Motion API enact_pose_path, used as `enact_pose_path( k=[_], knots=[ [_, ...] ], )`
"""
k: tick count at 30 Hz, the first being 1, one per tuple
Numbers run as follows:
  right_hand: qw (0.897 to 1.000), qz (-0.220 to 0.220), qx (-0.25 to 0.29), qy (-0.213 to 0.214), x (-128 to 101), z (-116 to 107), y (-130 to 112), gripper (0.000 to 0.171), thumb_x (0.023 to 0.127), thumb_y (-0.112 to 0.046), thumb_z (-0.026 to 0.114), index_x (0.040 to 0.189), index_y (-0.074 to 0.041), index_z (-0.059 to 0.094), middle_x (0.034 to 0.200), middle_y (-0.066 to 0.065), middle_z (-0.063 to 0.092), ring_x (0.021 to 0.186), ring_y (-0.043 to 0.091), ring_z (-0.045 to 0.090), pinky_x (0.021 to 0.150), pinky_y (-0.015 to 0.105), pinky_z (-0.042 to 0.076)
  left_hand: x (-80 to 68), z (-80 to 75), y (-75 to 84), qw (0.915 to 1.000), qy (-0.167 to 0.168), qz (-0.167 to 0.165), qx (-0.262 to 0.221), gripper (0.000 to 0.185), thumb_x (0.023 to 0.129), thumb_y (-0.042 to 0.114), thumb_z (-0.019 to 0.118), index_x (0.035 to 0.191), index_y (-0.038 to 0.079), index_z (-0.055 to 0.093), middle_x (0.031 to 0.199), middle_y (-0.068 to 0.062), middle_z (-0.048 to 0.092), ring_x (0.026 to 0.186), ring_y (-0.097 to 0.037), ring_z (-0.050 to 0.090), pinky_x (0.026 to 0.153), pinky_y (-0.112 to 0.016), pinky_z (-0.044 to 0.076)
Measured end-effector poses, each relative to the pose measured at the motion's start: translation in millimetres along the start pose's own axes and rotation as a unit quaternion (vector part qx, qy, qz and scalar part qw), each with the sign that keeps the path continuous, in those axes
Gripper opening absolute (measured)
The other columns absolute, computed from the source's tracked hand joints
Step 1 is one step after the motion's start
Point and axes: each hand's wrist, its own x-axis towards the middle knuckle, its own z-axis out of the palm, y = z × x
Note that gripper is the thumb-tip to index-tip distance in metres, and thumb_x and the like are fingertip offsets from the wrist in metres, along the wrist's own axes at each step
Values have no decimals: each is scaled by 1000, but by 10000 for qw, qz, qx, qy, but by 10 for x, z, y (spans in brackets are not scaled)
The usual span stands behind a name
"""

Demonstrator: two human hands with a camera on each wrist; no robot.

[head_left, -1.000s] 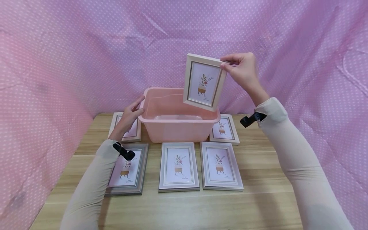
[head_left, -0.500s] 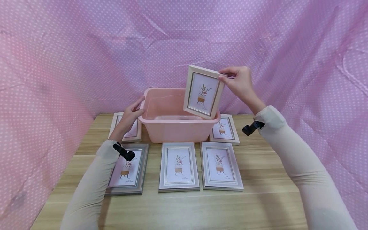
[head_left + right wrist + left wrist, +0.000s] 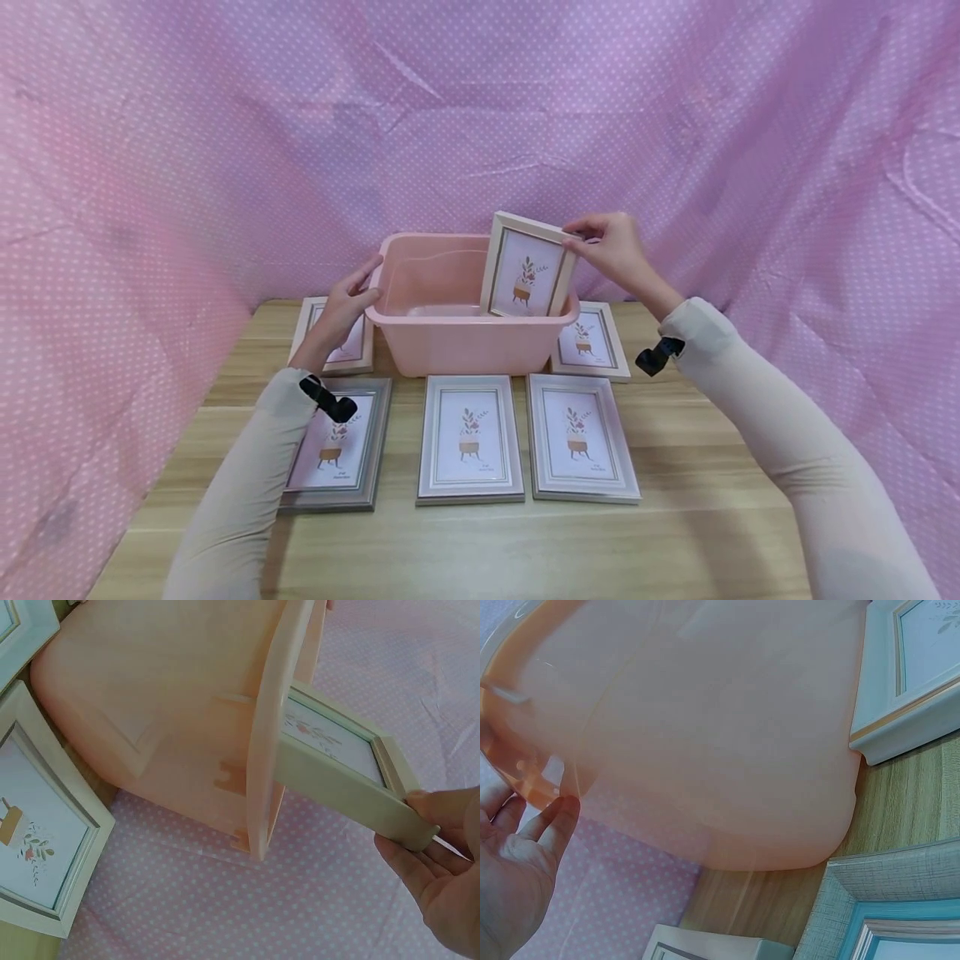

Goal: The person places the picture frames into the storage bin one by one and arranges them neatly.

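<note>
The right hand (image 3: 611,252) pinches a cream rectangular picture frame (image 3: 525,273), tilted with its lower end inside a pink plastic tub (image 3: 465,350), while the left hand (image 3: 341,315) grips the tub's rim (image 3: 472,320).

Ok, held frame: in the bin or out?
Partly in: the held frame reaches below the rim of the pink bin, its top above, pinched by the right hand.

Six picture frames (image 3: 527,271), one tub (image 3: 468,350), two hands (image 3: 341,312)
Three cream frames (image 3: 590,337) at centre, left and right; two whitish frames (image 3: 470,442) at lower centre; one grey frame (image 3: 337,450) at lower left; two black wrist cameras (image 3: 342,409).
</note>
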Motion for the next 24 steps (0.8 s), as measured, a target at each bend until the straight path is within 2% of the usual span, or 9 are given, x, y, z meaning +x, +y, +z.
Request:
enact_pose_path(
  k=[3,5,10,13,16,19,24],
  knots=[
    [9993,213,98,-288,-37,10,41,20,78,-6,74,97,0,72,93,19,71,74,13,67,63,11,52,-20,17,14,10000,14,-43,38,59,90,-1,48,145,-1,27,157,-11,16,145,-25,10,116,-44,20],
    [9989,239,121,-373,-54,26,59,20,78,-6,74,97,0,72,94,19,71,75,14,68,63,11,53,-24,15,5,10000,10,-59,66,59,90,-1,48,146,0,27,157,-10,16,145,-25,10,116,-46,19],
    [9997,57,-169,-136,-83,104,59,18,79,-6,71,97,1,72,95,18,71,81,25,69,67,19,56,-20,8,-2,10000,-22,-11,14,60,90,0,47,146,0,26,157,-11,14,145,-25,10,116,-43,18],
    [9995,-19,-320,-33,-78,153,64,18,80,-7,70,97,1,72,95,17,72,82,26,69,71,29,58,-16,2,1,10000,-17,-10,44,60,90,1,47,146,2,26,157,-9,14,145,-23,9,116,-43,18],
    [9992,-45,-391,-81,-64,190,93,18,81,-8,70,96,0,72,95,16,72,82,26,69,72,33,58,-17,-1,3,10000,9,-25,35,60,90,1,47,146,3,27,157,-7,16,145,-22,10,116,-44,17],
    [9987,-39,-437,-274,-58,205,128,17,81,-10,71,96,-1,72,94,15,72,82,25,69,71,29,58,-17,-3,2,10000,9,-15,-14,60,89,1,48,146,2,28,157,-8,15,146,-23,9,117,-45,16],
    [9959,140,-236,-867,-68,190,167,20,78,-9,74,96,-1,71,94,16,71,84,25,68,70,21,56,-18,0,-10,10000,-46,-42,32,60,90,2,48,147,4,27,157,-7,16,146,-22,6,118,-45,13]
  ],
)
